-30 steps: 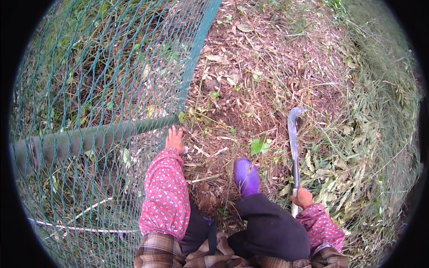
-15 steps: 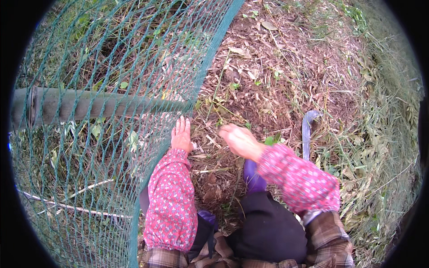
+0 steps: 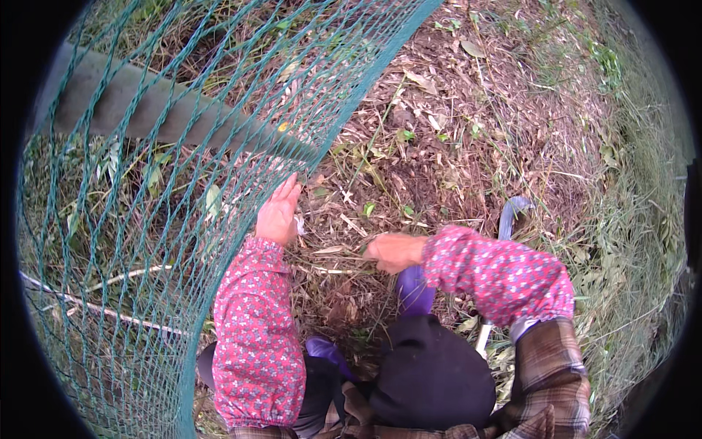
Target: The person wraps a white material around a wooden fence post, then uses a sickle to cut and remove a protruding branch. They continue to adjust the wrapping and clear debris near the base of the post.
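My left hand (image 3: 279, 211) lies with fingers stretched out along the edge of a green net (image 3: 241, 157), pressed against its mesh. Nothing shows in its grasp. To the right, my right hand (image 3: 395, 252) is low over the mulched soil (image 3: 409, 175), just ahead of my purple boot (image 3: 415, 293). Its fingers are curled together and point left; dry stems lie at their tips, and whether they grip any is hidden. A tool with a curved grey head (image 3: 514, 212) lies beyond my right forearm, its pale handle (image 3: 483, 338) partly covered by the sleeve.
Behind the net, a thick grey pole (image 3: 168, 110) slants down toward my left hand. Thin pale sticks (image 3: 110, 311) lie among weeds on that side. Cut grass (image 3: 636, 241) is heaped along the right. My other purple boot (image 3: 327, 351) is between my arms.
My right hand has come back toward me, and its fingers stay curled. My left hand has slid slightly left and up along the net. The view has shifted, and the pole now slants more.
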### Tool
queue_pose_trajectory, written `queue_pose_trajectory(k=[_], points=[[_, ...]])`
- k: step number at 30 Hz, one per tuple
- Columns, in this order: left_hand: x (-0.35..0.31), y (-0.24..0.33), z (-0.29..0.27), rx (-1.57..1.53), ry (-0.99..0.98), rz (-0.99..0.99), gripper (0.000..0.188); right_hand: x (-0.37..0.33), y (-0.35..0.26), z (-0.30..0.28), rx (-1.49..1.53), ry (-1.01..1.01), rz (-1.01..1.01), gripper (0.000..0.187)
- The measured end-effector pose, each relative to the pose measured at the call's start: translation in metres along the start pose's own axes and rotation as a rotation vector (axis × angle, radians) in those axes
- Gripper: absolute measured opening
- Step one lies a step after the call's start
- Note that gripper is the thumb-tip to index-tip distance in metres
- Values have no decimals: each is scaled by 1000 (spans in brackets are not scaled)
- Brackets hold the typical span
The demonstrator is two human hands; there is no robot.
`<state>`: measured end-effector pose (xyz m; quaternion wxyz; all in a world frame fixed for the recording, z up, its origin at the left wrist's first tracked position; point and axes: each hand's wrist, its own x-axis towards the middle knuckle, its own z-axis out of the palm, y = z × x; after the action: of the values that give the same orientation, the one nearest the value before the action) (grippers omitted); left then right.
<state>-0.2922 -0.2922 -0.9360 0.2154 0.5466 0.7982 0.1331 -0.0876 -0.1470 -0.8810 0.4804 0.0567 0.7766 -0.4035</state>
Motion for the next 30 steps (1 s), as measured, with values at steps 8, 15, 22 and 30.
queue_pose_trajectory(k=[8, 15, 22, 30], points=[[7, 1, -3, 81, -28, -6, 47, 80, 31, -78, -430, 782, -244, 28], [11, -6, -6, 98, -37, 55, 51, 101, 72, -21, -491, 928, -385, 8], [12, 0, 8, 71, -59, 69, 59, -44, 115, -15, -532, 104, 146, 5], [10, 2, 12, 60, -90, 35, 65, -18, 60, -68, -410, 662, -201, 14]])
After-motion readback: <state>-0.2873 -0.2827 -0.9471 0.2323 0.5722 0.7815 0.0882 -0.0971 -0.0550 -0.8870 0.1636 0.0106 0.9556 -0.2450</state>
